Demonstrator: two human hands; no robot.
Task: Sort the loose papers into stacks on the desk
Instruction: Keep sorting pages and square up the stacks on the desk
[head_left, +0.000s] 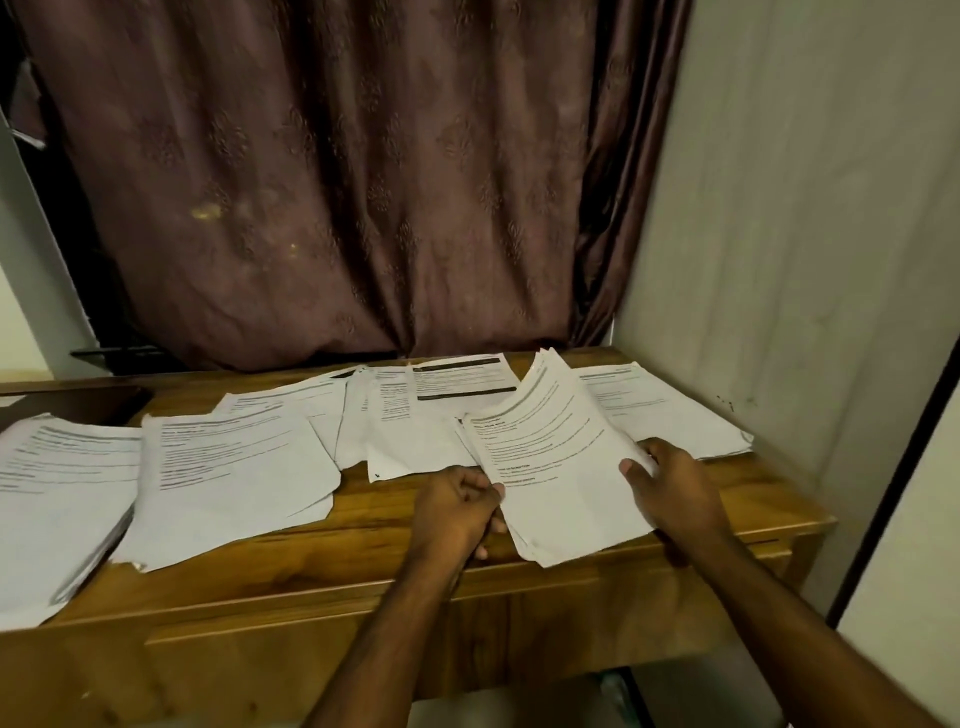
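White printed papers lie spread over a wooden desk (363, 551). A thick bundle of sheets (550, 457) is tilted up above the desk's right half. My left hand (457, 512) grips the bundle's lower left edge with curled fingers. On the bundle's right edge, my right hand (670, 491) holds it with the thumb on top. A stack (52, 493) sits at the far left, another pile (228, 473) beside it. Loose overlapping sheets (415, 410) cover the back middle. One more stack (670, 415) lies at the back right, partly hidden by the bundle.
A brown patterned curtain (337, 182) hangs behind the desk. A pale wall (779, 234) stands close on the right. A dark flat object (72, 402) lies at the desk's back left corner. Bare wood shows along the desk's front edge.
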